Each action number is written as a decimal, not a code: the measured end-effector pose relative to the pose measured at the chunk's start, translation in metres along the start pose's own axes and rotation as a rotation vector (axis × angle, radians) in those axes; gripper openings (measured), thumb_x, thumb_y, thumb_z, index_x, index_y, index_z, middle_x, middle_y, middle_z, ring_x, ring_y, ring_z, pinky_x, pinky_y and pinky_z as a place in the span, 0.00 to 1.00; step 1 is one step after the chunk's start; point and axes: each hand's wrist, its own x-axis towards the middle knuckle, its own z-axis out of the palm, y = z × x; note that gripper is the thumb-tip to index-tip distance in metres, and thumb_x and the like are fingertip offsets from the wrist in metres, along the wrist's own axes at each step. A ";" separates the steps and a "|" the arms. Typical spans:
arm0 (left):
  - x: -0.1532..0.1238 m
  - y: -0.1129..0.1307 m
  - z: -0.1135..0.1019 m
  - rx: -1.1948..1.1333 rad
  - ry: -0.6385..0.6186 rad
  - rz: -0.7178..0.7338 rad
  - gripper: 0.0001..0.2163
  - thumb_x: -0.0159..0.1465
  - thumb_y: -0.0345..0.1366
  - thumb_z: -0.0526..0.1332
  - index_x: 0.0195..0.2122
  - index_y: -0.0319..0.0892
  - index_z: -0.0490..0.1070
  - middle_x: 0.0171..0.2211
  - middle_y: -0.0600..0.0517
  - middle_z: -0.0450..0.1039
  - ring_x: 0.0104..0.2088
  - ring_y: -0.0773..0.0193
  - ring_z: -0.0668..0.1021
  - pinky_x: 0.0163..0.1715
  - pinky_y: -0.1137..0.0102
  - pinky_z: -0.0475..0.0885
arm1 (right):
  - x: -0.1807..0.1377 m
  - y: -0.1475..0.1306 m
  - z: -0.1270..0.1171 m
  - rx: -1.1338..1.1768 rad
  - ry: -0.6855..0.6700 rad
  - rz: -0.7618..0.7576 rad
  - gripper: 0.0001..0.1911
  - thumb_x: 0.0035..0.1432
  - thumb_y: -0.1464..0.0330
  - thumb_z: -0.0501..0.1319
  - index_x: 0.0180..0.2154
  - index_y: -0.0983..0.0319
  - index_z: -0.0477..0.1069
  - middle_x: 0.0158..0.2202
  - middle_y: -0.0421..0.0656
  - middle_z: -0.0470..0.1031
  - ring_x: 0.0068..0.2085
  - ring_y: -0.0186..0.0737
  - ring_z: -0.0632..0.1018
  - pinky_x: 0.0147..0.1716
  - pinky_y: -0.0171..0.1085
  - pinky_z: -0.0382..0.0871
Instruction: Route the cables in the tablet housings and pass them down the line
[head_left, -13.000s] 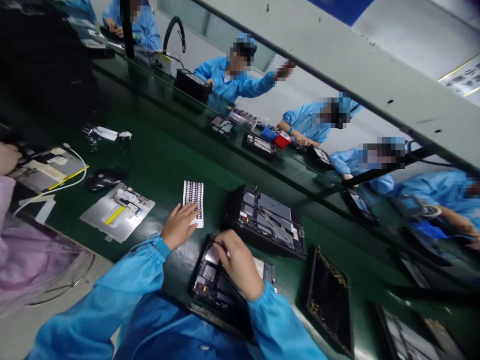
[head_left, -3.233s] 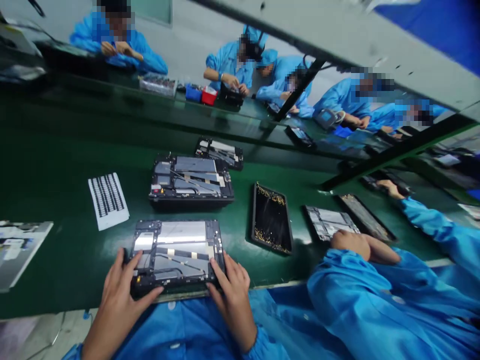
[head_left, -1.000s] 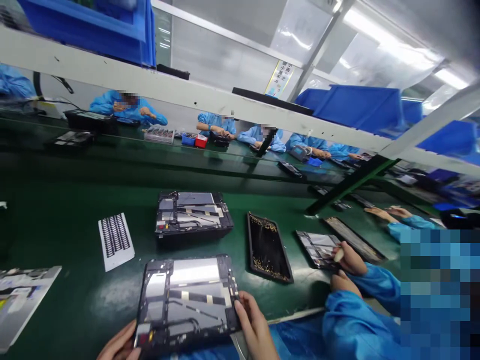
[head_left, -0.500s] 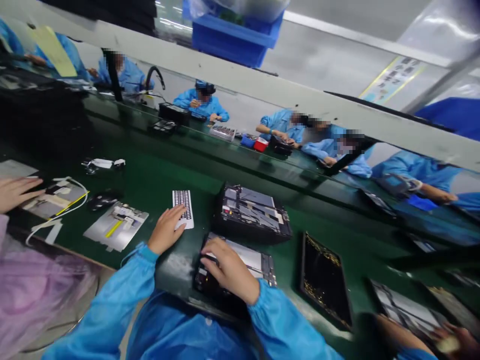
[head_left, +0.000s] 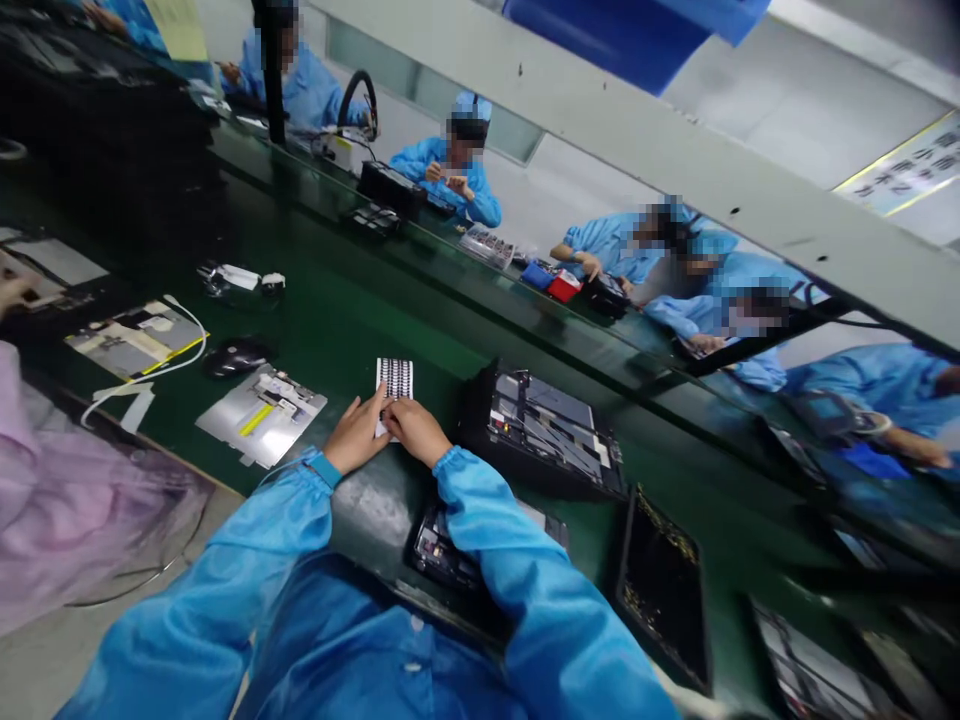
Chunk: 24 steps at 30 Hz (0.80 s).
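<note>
Both my hands meet on a white sheet of small black strips (head_left: pixel 395 379) lying on the green conveyor belt (head_left: pixel 330 310). My left hand (head_left: pixel 355 436) rests flat on the sheet's near edge, fingers stretched. My right hand (head_left: pixel 415 430) has its fingers curled down onto the same sheet, pinching at it; what it grips is hidden. My right forearm in a blue sleeve crosses over an opened tablet body (head_left: pixel 442 552) at the belt's near edge. A second opened tablet (head_left: pixel 551 428) lies just beyond, to the right of the sheet.
A black tray (head_left: pixel 664 588) lies right of the near tablet. A grey plate with a yellow strip (head_left: pixel 261 414), a black mouse-like object (head_left: pixel 235 356) and cabled parts (head_left: pixel 139 340) lie left. Several people in blue coats work across the belt. A pink-sleeved person sits at my left.
My right hand has left the near tablet and moved up-left onto the strip sheet beside my left hand. The view has swung slightly.
</note>
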 end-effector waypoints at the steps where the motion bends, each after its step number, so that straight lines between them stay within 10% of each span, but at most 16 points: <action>1: 0.001 0.000 -0.001 -0.007 -0.011 -0.002 0.43 0.62 0.34 0.59 0.73 0.41 0.33 0.66 0.40 0.65 0.67 0.54 0.66 0.68 0.49 0.52 | 0.002 -0.001 -0.001 0.006 -0.008 0.011 0.07 0.63 0.77 0.59 0.32 0.62 0.69 0.37 0.45 0.72 0.40 0.42 0.72 0.44 0.40 0.67; 7: 0.010 -0.007 0.001 -0.044 -0.054 -0.013 0.44 0.63 0.36 0.60 0.73 0.40 0.32 0.68 0.40 0.61 0.70 0.52 0.61 0.70 0.47 0.46 | -0.019 -0.013 -0.039 0.112 0.050 0.063 0.07 0.69 0.74 0.54 0.36 0.60 0.65 0.38 0.43 0.69 0.41 0.38 0.71 0.46 0.37 0.66; 13: 0.000 0.013 -0.006 0.000 0.126 0.125 0.28 0.66 0.44 0.60 0.66 0.43 0.60 0.70 0.44 0.57 0.71 0.49 0.58 0.69 0.49 0.52 | -0.173 -0.036 -0.100 0.329 0.307 -0.011 0.07 0.71 0.69 0.53 0.36 0.58 0.64 0.36 0.41 0.66 0.39 0.38 0.70 0.42 0.38 0.68; 18: -0.058 0.084 0.004 -0.034 0.007 0.389 0.11 0.67 0.47 0.61 0.47 0.51 0.76 0.53 0.53 0.78 0.62 0.52 0.72 0.70 0.46 0.51 | -0.292 -0.048 -0.053 0.224 0.369 0.324 0.04 0.69 0.73 0.55 0.41 0.58 0.66 0.43 0.45 0.69 0.46 0.41 0.74 0.46 0.41 0.71; 24: -0.097 0.125 0.055 0.063 -0.139 0.570 0.16 0.68 0.38 0.62 0.56 0.41 0.71 0.63 0.45 0.70 0.65 0.49 0.69 0.70 0.47 0.54 | -0.316 -0.065 -0.004 0.047 0.439 0.453 0.07 0.68 0.75 0.56 0.45 0.58 0.67 0.49 0.50 0.71 0.53 0.45 0.74 0.50 0.46 0.72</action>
